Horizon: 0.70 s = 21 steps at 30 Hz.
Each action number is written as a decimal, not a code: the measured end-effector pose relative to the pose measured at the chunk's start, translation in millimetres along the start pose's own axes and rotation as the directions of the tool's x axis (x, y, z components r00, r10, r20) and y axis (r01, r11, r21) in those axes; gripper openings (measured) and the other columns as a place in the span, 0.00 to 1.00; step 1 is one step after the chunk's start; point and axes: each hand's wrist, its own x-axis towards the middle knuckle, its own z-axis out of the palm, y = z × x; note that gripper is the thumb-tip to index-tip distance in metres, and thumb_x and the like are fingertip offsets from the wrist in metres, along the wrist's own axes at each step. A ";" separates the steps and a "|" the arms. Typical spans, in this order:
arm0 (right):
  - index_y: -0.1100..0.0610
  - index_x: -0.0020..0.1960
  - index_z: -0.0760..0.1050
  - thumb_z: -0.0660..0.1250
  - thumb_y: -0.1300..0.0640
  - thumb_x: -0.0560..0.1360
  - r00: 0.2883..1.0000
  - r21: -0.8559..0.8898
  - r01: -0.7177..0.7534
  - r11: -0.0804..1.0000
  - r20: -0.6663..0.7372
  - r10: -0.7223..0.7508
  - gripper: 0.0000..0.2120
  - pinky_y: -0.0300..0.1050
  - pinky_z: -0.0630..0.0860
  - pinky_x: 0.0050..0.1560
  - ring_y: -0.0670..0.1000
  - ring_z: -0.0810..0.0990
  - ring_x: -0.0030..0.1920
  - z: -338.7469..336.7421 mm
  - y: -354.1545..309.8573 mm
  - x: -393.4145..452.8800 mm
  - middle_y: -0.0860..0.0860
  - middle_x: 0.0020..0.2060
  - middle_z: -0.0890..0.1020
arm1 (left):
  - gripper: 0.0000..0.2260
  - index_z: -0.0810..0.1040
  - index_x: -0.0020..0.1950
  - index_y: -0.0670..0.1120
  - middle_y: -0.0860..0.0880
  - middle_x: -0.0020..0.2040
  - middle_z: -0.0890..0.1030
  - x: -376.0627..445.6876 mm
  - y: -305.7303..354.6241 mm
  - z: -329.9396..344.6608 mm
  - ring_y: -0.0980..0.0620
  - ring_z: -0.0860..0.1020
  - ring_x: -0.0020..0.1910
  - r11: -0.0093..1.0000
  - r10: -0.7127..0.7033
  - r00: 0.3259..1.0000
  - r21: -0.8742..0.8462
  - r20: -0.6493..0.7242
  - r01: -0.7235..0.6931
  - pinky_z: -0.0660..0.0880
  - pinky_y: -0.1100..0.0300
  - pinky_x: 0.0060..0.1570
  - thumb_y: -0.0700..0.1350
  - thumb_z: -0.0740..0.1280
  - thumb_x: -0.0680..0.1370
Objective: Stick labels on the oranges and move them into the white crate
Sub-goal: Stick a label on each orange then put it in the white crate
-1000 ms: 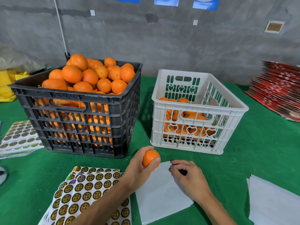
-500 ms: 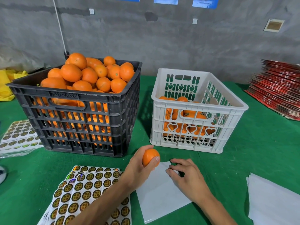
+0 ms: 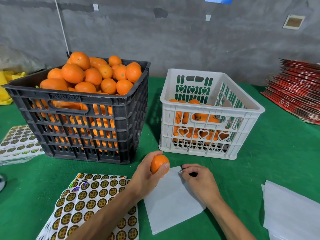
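Note:
My left hand (image 3: 147, 175) grips one small orange (image 3: 158, 163) just above the green table, in front of the gap between the two crates. My right hand (image 3: 199, 181) rests on the far corner of a bare white backing sheet (image 3: 171, 205), its fingers pinched on a small dark label (image 3: 182, 166). The white crate (image 3: 245, 108) stands behind my hands to the right, partly filled with labelled oranges (image 3: 200, 116). The black crate (image 3: 103, 101) at the left is heaped with oranges (image 3: 90, 75). Sheets of round gold-and-black labels (image 3: 90, 201) lie under my left forearm.
More label sheets (image 3: 19, 141) lie at the far left beside the black crate. White backing sheets (image 3: 290, 210) sit at the right front. A stack of red flat cartons (image 3: 297, 89) fills the right back. Yellow bags (image 3: 5, 84) lie behind the black crate, and a grey wall stands behind everything.
My right hand's fingers have curled tighter at the sheet's corner, and a dark label now shows at the fingertips. My left hand keeps the orange in the same place.

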 end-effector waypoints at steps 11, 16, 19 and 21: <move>0.53 0.55 0.83 0.70 0.56 0.80 0.817 -0.299 0.495 0.816 -0.159 -0.554 0.06 0.47 0.77 0.53 0.43 0.77 0.51 30.6 -20.3 -23.2 0.41 0.51 0.81 | 0.25 0.74 0.69 0.61 0.50 0.60 0.79 -2.7 4.8 0.0 0.50 0.83 0.49 0.994 0.083 0.997 -0.078 0.007 -0.082 0.81 0.58 0.41 0.67 0.70 0.75; 0.51 0.68 0.80 0.67 0.51 0.83 0.788 -0.219 0.586 0.780 -0.069 -0.612 0.15 0.53 0.76 0.64 0.41 0.75 0.64 23.8 -23.6 -22.8 0.41 0.64 0.79 | 0.23 0.75 0.71 0.55 0.47 0.63 0.81 -2.5 18.1 -5.2 0.46 0.82 0.61 0.970 0.130 0.991 -0.200 -0.037 -0.135 0.82 0.55 0.54 0.61 0.71 0.78; 0.53 0.77 0.69 0.68 0.48 0.82 0.689 -0.377 0.658 0.652 -0.048 -0.723 0.26 0.52 0.70 0.74 0.43 0.68 0.75 26.5 -37.6 -27.5 0.45 0.76 0.71 | 0.20 0.75 0.71 0.52 0.48 0.63 0.81 2.1 40.5 -8.3 0.42 0.81 0.63 0.939 0.177 0.981 -0.285 -0.075 -0.191 0.82 0.50 0.57 0.54 0.70 0.80; 0.57 0.79 0.65 0.68 0.47 0.81 0.578 -0.478 0.679 0.557 -0.120 -0.807 0.31 0.47 0.65 0.77 0.46 0.65 0.78 24.8 -56.0 -26.0 0.49 0.78 0.67 | 0.22 0.73 0.72 0.57 0.53 0.64 0.81 5.6 68.6 -9.0 0.47 0.81 0.64 0.931 0.219 0.973 -0.283 -0.079 -0.232 0.81 0.53 0.59 0.60 0.69 0.80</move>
